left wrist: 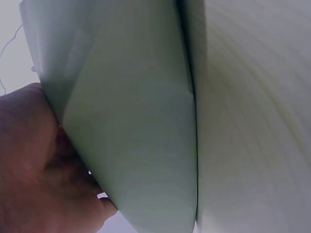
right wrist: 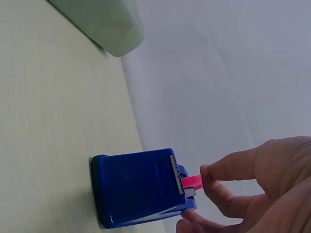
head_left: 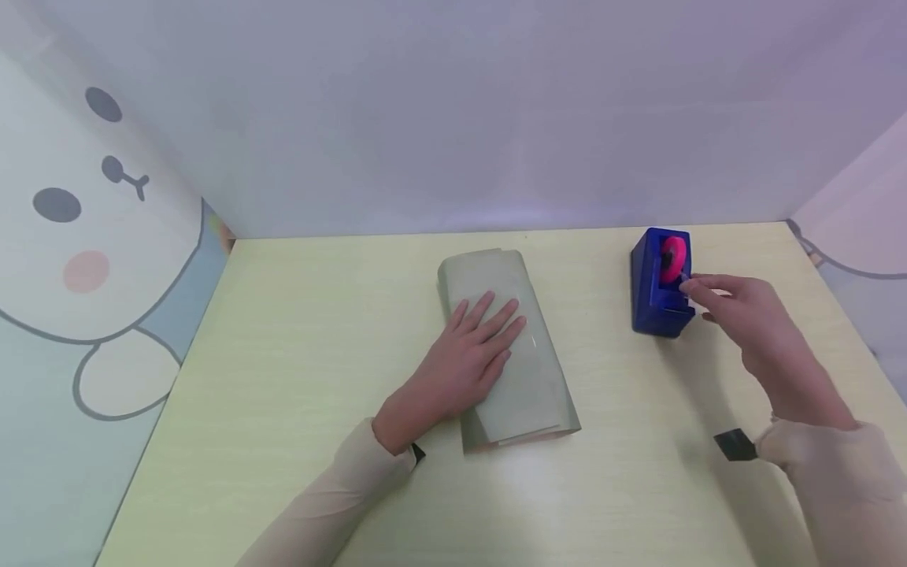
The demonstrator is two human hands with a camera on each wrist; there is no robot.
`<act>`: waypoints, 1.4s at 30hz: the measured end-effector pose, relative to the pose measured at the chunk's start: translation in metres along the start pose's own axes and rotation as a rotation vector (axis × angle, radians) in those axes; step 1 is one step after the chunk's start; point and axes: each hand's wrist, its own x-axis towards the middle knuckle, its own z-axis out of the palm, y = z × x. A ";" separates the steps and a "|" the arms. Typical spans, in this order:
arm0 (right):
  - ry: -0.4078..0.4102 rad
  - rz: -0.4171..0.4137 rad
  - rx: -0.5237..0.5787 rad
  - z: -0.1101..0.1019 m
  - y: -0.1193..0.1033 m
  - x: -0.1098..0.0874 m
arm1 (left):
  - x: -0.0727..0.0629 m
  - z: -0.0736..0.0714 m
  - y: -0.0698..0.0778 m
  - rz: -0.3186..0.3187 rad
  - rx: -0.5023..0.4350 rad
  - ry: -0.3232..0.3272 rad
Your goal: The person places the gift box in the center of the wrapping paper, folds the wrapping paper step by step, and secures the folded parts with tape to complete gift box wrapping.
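Observation:
A blue tape dispenser [head_left: 650,295] with a bright pink roll core [head_left: 675,260] stands at the right of the table. Its serrated cutter [right wrist: 176,174] shows in the right wrist view. Thumb and forefinger of my right hand [head_left: 751,315] pinch the tape's end beside the roll, close to the cutter. Left of the dispenser lies a flat, grey-green folded paper wrap [head_left: 534,386], its near end showing a loose edge. My left hand [head_left: 468,358] rests on top of the wrap with its fingers spread. From the side, the paper [left wrist: 131,116] rises between that hand and the table.
The pale wooden table [head_left: 283,354] runs back to a plain light wall cloth [head_left: 425,118]. On the left hangs a panel with a cartoon face [head_left: 142,260]. A dark strap piece [head_left: 735,445] sticks out at the right sleeve cuff.

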 end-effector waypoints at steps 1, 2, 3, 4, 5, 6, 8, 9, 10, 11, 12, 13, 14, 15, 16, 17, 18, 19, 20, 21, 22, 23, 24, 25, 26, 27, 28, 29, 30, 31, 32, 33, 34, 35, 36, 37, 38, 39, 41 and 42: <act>0.020 -0.005 -0.010 0.000 -0.001 -0.001 | 0.000 0.000 0.000 0.002 -0.002 0.000; 0.028 -0.010 -0.007 0.001 -0.002 -0.002 | 0.000 0.000 0.000 0.004 -0.003 0.001; 0.035 -0.020 -0.014 0.001 -0.002 -0.002 | 0.001 -0.001 0.001 0.006 -0.003 0.001; 0.035 -0.030 -0.009 0.002 -0.001 -0.003 | 0.001 -0.001 0.001 0.008 -0.004 0.000; 0.032 -0.036 0.005 0.002 -0.001 -0.003 | 0.001 -0.001 0.001 0.009 -0.004 0.000; 0.028 -0.041 0.009 0.002 0.000 -0.004 | 0.001 -0.001 0.001 0.010 -0.004 0.000; 0.012 -0.041 0.027 0.002 0.000 -0.005 | 0.001 -0.002 0.002 0.008 0.000 -0.001; -0.001 -0.040 0.027 0.002 0.001 -0.006 | 0.001 -0.002 0.002 0.007 0.000 -0.001; -0.009 -0.045 0.014 0.002 0.002 -0.008 | 0.001 -0.002 0.002 0.005 0.000 0.000; -0.015 -0.049 0.008 0.003 0.004 -0.009 | 0.001 -0.003 0.002 0.004 -0.001 0.001; -0.022 -0.054 0.003 0.004 0.005 -0.011 | 0.001 -0.003 0.002 0.004 -0.001 0.002; -0.028 -0.063 0.009 0.005 0.007 -0.012 | 0.001 -0.003 0.002 0.004 -0.001 0.001; -0.030 -0.074 0.017 0.007 0.009 -0.013 | 0.000 -0.003 0.002 0.005 -0.002 0.001; -0.025 -0.087 0.025 0.009 0.012 -0.014 | 0.000 -0.003 0.002 0.004 -0.003 0.000; -0.011 -0.094 0.036 0.012 0.014 -0.015 | 0.000 -0.004 0.002 0.003 -0.003 -0.001; 0.007 -0.099 0.056 0.015 0.016 -0.016 | 0.000 -0.004 0.002 0.003 -0.004 0.000; 0.036 -0.102 0.067 0.019 0.018 -0.017 | 0.000 -0.004 0.002 0.002 -0.005 -0.001; 0.078 -0.113 0.065 0.023 0.020 -0.018 | 0.000 -0.004 0.001 0.001 -0.005 -0.001; 0.120 -0.117 0.060 0.027 0.021 -0.019 | 0.000 -0.004 0.001 0.001 -0.006 0.000; 0.165 -0.109 0.048 0.032 0.023 -0.019 | 0.000 -0.004 0.001 0.000 -0.005 0.000; 0.201 -0.100 0.041 0.035 0.025 -0.020 | 0.000 -0.004 0.001 0.001 -0.006 0.001; 0.228 -0.092 0.038 0.039 0.027 -0.020 | 0.000 -0.004 0.002 0.001 -0.006 0.003; 0.245 -0.081 0.039 0.042 0.029 -0.020 | 0.000 -0.004 0.002 0.001 -0.003 0.002; 0.248 -0.072 0.045 0.044 0.031 -0.020 | 0.000 -0.004 0.002 0.001 0.000 0.003; 0.246 -0.058 0.050 0.047 0.033 -0.020 | 0.000 -0.004 0.002 0.000 0.001 0.003; 0.244 -0.045 0.057 0.049 0.034 -0.019 | 0.000 -0.004 0.002 -0.001 0.004 0.003; 0.239 -0.040 0.069 0.050 0.036 -0.019 | 0.000 -0.004 0.002 -0.002 0.003 0.003; 0.239 -0.037 0.077 0.052 0.037 -0.019 | 0.000 -0.004 0.002 -0.003 0.005 0.003; 0.241 -0.035 0.081 0.053 0.037 -0.019 | 0.000 -0.004 0.002 -0.004 0.007 0.003; 0.242 -0.032 0.084 0.054 0.038 -0.018 | 0.000 -0.004 0.002 -0.004 0.006 0.002; 0.243 -0.033 0.084 0.054 0.038 -0.018 | 0.000 -0.004 0.002 -0.004 0.005 0.001; 0.237 -0.032 0.086 0.054 0.038 -0.018 | 0.000 -0.004 0.002 -0.003 0.005 0.001; 0.230 -0.030 0.081 0.053 0.038 -0.017 | 0.000 -0.004 0.002 -0.001 0.002 -0.001; 0.221 -0.029 0.072 0.052 0.037 -0.016 | 0.000 -0.004 0.001 0.001 0.004 0.000; 0.212 -0.027 0.062 0.051 0.037 -0.016 | 0.000 -0.004 0.001 0.003 0.006 0.002; 0.197 -0.025 0.054 0.050 0.036 -0.015 | -0.001 -0.004 0.001 0.004 0.007 0.004; 0.183 -0.025 0.036 0.049 0.035 -0.015 | -0.001 -0.004 0.000 0.005 0.009 0.008; 0.170 -0.023 0.017 0.048 0.034 -0.014 | -0.001 -0.005 0.000 0.005 0.012 0.011; 0.159 -0.034 -0.028 0.047 0.033 -0.012 | -0.002 -0.005 -0.001 0.005 0.019 0.018; 0.153 -0.040 -0.052 0.047 0.033 -0.011 | -0.002 -0.005 -0.001 0.003 0.018 0.020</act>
